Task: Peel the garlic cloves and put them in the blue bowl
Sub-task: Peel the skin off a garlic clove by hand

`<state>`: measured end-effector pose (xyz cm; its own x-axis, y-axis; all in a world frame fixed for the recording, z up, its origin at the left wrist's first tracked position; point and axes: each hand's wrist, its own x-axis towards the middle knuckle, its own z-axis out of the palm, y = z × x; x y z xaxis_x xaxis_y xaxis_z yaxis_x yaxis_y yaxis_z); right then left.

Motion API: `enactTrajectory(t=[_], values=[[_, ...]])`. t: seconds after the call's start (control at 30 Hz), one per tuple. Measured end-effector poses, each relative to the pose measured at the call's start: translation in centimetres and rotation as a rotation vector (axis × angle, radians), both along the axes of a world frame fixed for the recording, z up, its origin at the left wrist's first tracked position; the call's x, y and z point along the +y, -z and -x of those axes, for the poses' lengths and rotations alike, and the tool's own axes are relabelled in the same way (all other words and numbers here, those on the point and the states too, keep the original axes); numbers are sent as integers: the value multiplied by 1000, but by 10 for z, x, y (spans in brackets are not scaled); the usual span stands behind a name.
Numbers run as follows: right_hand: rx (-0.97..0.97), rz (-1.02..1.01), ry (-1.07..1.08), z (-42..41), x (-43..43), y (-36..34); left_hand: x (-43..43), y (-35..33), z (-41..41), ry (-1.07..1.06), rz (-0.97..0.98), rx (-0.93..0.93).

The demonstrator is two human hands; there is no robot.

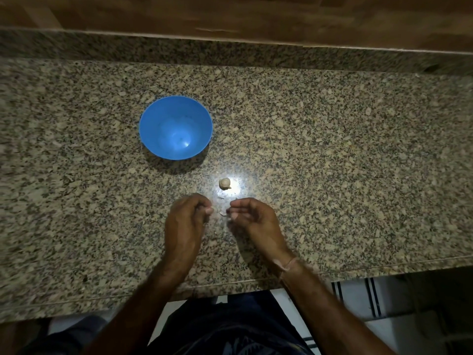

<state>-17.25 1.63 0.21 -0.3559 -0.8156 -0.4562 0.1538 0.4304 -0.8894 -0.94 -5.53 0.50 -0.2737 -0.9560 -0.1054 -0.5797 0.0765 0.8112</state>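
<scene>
Looks like peeling's underway: left hand (pixel 188 217) curled, grip unclear; right hand (pixel 252 217) pinches a pale sliver (pixel 223 214) between them. Garlic (pixel 225 183) sits on the counter (pixel 332 149) just beyond, blue bowl (pixel 153 111) empty. Next, probably: strip it clean, drop it in.

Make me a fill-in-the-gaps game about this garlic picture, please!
1. The bowl on the counter is coloured ____.
2. Inside the bowl there is ____.
3. The garlic lies on the counter, between the left hand and right hand on one side and the ____ on the other.

Missing words: blue; nothing; bowl.
</scene>
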Motion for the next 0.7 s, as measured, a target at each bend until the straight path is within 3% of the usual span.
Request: enactTrajectory(t=[0.13,0.23,0.43,0.57,0.7], values=[[377,97,-52,9,4,8,-20,13,-22,-71,10,-22],[619,60,-147,24,4,12,-8,13,-33,-60,135,-91],[898,30,-332,8,-1,24,31,23,-16,86,21,-69],[752,66,-268,-11,12,10,25,30,5,170,56,-158],[750,66,-121,15,36,1,20,33,19,194,106,-177]])
